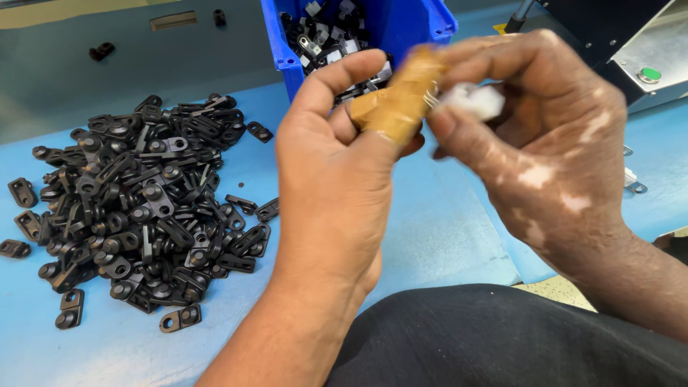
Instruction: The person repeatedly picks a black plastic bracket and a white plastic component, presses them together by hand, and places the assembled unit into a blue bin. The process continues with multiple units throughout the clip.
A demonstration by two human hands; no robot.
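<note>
Up close to the camera, both hands are raised above a blue table point(444, 236), and they meet in front of a blue bin point(401, 25) at the far edge. The left hand point(337, 179) is seen from the back, its fingers curled; the forefinger point(398, 104) is wrapped in tan tape and is pressed, with the thumb, against a small white part point(473, 100). The right hand point(545, 143) is closed on that same white part, which is pinched between its thumb and fingertips; a thin bit of wire can be made out where the two hands touch, though the blur hides its shape. The blue bin is filled with black and silvery pieces. On the left of the table a large heap of small black plastic clips point(136, 208) is spread, with a few strays lying apart at its edges. At the far right a grey machine with a green button point(650, 74) is seen. A dark-clothed lap point(516, 337) is seen at the near edge.
</note>
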